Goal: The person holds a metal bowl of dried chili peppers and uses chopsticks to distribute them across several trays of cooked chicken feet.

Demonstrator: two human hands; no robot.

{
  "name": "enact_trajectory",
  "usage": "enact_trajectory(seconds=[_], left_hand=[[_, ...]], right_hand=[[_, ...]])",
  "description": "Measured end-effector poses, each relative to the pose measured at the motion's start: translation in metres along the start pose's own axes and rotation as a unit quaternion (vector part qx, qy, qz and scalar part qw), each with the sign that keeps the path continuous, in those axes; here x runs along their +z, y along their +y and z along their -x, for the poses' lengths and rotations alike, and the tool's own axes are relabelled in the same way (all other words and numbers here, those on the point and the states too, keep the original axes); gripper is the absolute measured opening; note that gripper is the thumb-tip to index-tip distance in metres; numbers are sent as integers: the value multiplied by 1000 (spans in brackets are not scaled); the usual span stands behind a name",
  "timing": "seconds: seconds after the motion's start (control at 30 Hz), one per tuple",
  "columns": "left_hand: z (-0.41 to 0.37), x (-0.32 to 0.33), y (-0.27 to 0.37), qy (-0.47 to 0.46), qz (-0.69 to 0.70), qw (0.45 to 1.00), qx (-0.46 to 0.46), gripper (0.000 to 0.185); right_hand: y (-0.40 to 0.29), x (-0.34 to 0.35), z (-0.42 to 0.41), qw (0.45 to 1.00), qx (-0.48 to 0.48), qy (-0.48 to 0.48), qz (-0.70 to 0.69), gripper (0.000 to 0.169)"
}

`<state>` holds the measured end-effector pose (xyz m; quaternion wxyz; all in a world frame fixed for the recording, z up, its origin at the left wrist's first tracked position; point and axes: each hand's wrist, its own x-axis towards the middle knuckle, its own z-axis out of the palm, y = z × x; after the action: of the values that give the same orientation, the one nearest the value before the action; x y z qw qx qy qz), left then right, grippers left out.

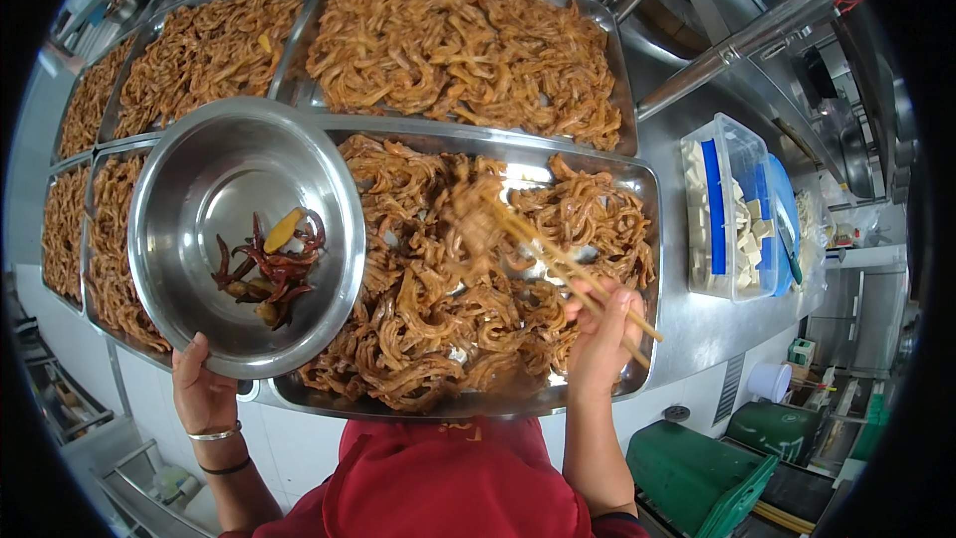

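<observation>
My left hand (pixel 205 381) grips the near rim of a stainless steel bowl (pixel 175 187), held over the left part of the front tray. Inside the bowl lie dried red chillies (pixel 287 269), a yellow ginger slice (pixel 284 230) and a few brownish bits. In my right hand (pixel 606 332) is a pair of long wooden chopsticks (pixel 560 265). Their tips meet a blurred clump of brown braised pieces (pixel 478 220) in the front steel tray (pixel 526 175); whether they pinch it is unclear. The pieces look like poultry feet, glossy and tangled, with bare metal showing between some.
Several more steel trays of braised pieces (pixel 463 52) stand behind and left. On the steel counter (pixel 683 336) at right sit a clear plastic box of white cubes (pixel 747 239) and a knife (pixel 788 239) on a blue board. A metal pipe (pixel 717 60) slants above. Green bins (pixel 694 471) stand below right.
</observation>
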<state>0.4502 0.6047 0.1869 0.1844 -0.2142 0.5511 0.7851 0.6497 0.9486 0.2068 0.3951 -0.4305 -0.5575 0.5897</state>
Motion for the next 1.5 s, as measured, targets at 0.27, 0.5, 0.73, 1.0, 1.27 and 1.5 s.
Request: enact_trajectory(seconds=[0.27, 0.5, 0.73, 1.0, 1.27, 1.5], left_hand=[[-2, -3, 4, -1, -6, 1000, -14, 35], [0, -5, 6, -19, -1, 1000, -12, 32], [8, 20, 8, 15, 12, 1000, 1, 32], [8, 1, 10, -43, 4, 999, -28, 40], [15, 35, 6, 43, -19, 999, 1, 35], [10, 30, 8, 6, -25, 1000, 4, 34]], right_hand=[[-29, -32, 43, 954, -105, -150, 239, 20], [-61, -81, 29, 963, -109, -75, 234, 32], [-20, -28, 28, 976, -108, -122, 144, 33], [-7, -35, 0, 943, -177, -93, 267, 27], [-43, -92, -18, 965, -153, 52, 206, 30], [-12, -50, -25, 984, -71, 87, 137, 29]])
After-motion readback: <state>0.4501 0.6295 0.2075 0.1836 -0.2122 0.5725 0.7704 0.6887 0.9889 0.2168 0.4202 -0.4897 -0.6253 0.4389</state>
